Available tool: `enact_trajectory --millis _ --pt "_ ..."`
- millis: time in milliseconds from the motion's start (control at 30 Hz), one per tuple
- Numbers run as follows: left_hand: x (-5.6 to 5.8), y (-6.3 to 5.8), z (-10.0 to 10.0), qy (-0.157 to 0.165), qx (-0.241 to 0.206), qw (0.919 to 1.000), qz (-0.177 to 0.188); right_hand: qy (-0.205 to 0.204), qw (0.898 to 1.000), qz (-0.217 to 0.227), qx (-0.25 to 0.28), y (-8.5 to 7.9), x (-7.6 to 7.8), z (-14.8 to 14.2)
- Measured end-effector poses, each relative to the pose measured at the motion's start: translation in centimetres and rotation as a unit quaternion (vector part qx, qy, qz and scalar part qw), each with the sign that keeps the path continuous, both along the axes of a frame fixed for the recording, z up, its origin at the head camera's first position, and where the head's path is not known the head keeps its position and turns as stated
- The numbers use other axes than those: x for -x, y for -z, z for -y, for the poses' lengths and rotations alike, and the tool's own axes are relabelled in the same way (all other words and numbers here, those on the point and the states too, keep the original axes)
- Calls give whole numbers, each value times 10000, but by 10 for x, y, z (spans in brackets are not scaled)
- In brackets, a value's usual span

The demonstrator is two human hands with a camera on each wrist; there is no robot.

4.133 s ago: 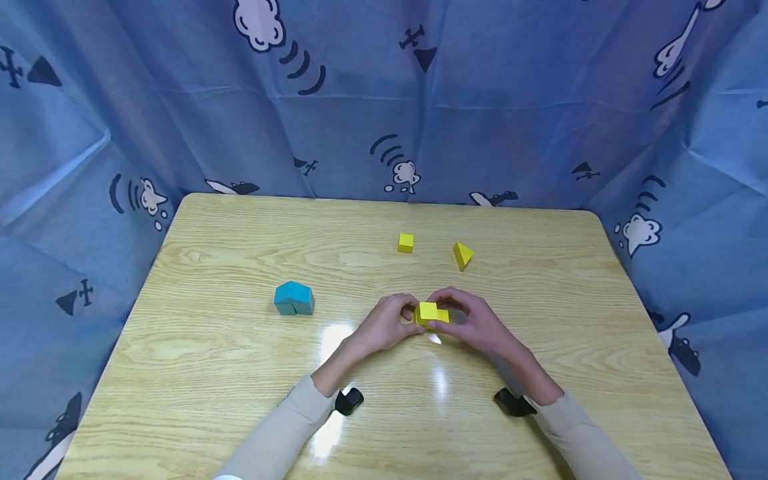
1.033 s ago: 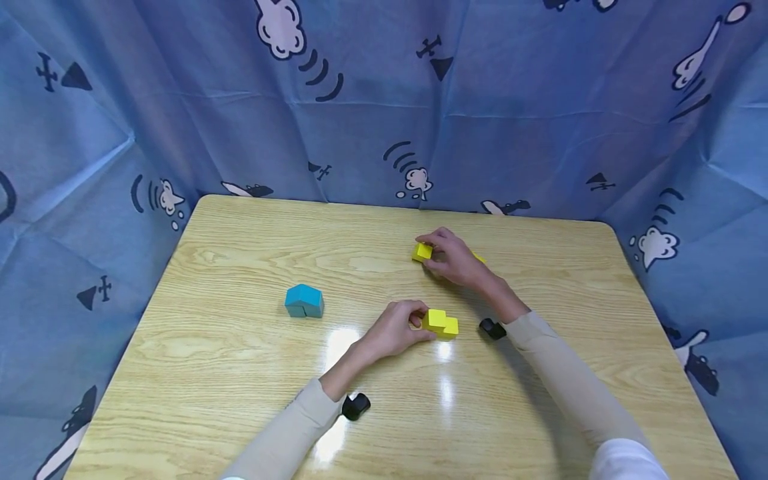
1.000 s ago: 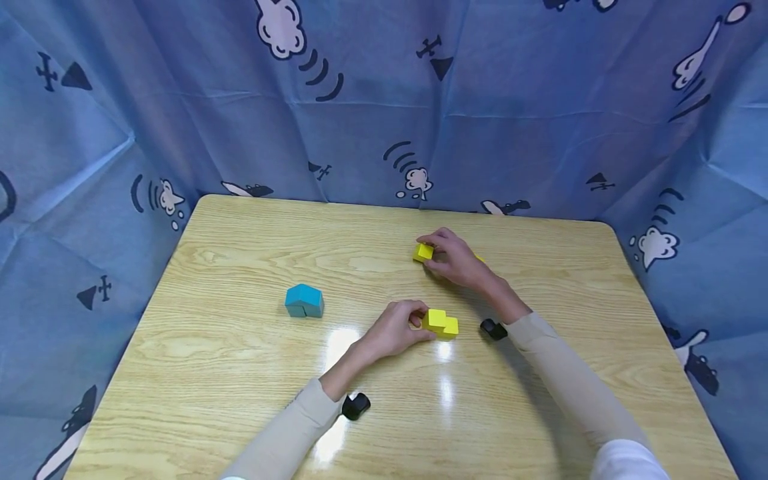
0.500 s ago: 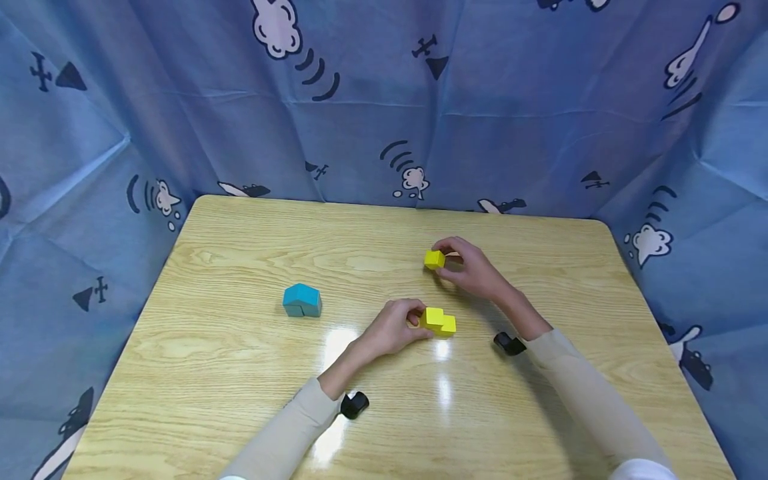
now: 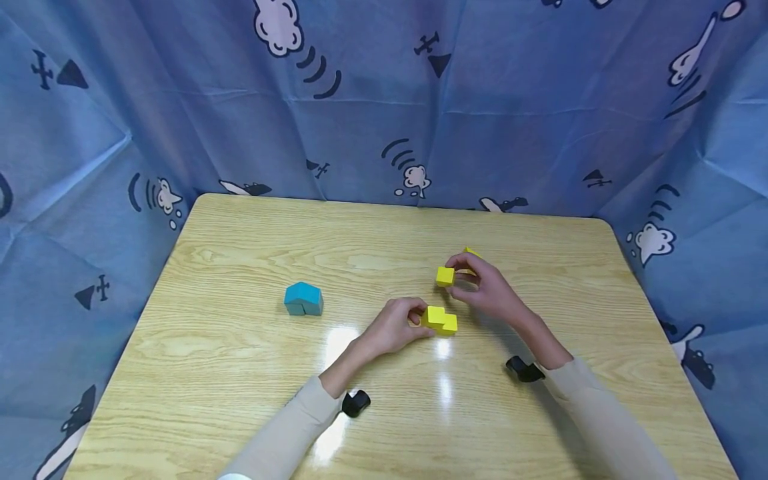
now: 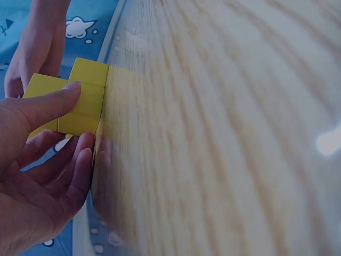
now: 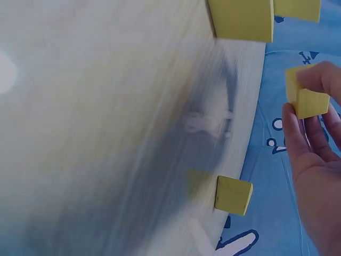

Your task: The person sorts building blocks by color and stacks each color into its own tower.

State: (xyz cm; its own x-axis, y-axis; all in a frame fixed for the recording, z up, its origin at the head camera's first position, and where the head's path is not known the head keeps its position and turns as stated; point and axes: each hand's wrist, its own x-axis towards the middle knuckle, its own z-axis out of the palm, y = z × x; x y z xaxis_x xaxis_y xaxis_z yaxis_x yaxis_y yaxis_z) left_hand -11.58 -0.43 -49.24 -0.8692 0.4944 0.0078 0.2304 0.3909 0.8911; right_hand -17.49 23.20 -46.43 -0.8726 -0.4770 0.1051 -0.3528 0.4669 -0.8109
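Note:
Near the middle of the table, a small stack of yellow blocks point(image 5: 449, 325) has cubes side by side at the bottom and one on top at the left. My left hand point(image 5: 390, 327) grips the stack from its left side, thumb on the near face in the left wrist view and fingers on the far side. My right hand point(image 5: 489, 290) pinches a single yellow cube point(image 5: 445, 276) between thumb and fingers, just behind the stack. In the right wrist view that yellow cube point(image 7: 313, 102) is held off the tabletop.
A yellow triangular block point(image 5: 472, 251) stands behind my right hand, partly hidden by it. Left of the hands sits a blue house-shaped group of blocks point(image 5: 303, 299). A blue patterned curtain point(image 5: 360, 100) surrounds the wooden table point(image 5: 240, 373).
My right hand left the stack, took hold of the yellow cube at the back, and has brought it toward me and rightward, close to the stack. My left hand keeps its grip.

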Motion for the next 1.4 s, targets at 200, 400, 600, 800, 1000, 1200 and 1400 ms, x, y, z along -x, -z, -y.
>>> enact_trajectory --millis 200,400,600,800,1000,1200,1400 --pt "0 -1 1 -41 -29 10000 -8 -130 9990 201 375 0 -17 -7" --pt "-1 -1 0 -36 -80 10000 -25 -322 9970 396 583 3 -30 -13" --pt "-1 0 0 -27 -99 9999 -16 -475 9950 619 624 8 -41 -18" --pt "-1 1 1 -18 -110 9999 -57 -434 9941 814 571 10 -50 -20" --pt "-1 2 0 -9 -102 9999 -58 -541 9937 786 594 15 -53 -20" --pt "-1 2 0 -10 -73 10000 -64 -541 9938 793 569 18 -54 -21" --pt "-2 1 0 -42 -60 9999 -96 -519 9937 818 566 18 -55 -21"
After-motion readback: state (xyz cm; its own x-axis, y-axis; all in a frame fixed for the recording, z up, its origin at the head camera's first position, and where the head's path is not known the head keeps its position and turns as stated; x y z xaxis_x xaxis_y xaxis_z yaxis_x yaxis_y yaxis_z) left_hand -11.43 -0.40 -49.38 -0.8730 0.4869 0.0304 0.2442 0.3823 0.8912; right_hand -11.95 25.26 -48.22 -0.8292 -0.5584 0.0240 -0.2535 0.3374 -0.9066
